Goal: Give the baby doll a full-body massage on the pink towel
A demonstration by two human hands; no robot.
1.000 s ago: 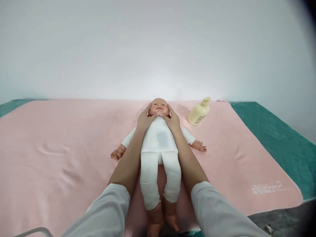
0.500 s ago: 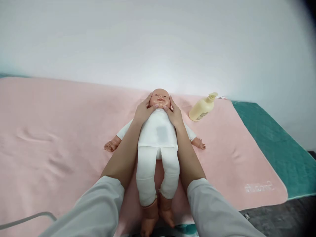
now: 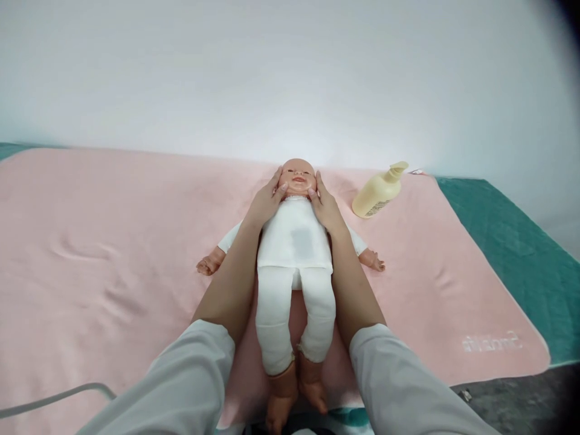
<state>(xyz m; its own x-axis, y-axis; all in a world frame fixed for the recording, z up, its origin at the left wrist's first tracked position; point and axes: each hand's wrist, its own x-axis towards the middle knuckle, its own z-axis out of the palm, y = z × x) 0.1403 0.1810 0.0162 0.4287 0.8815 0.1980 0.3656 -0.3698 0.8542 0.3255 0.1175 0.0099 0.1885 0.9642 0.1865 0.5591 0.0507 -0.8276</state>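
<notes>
A baby doll in a white bodysuit lies on its back on a pink towel, head away from me. My left hand cups the left side of the doll's head, thumb at its chin. My right hand cups the other side the same way. Both hands press against the doll's cheeks and jaw, fingers curved round the head. My forearms run along both sides of the doll's body.
A cream pump bottle lies on its side on the towel, right of the doll's head. A green cover shows beyond the towel's right edge. A pale wall stands behind. A grey cable crosses the lower left.
My thumbs have slid from under the doll's chin out to its cheeks. The view has shifted slightly; the doll and bottle lie where they were.
</notes>
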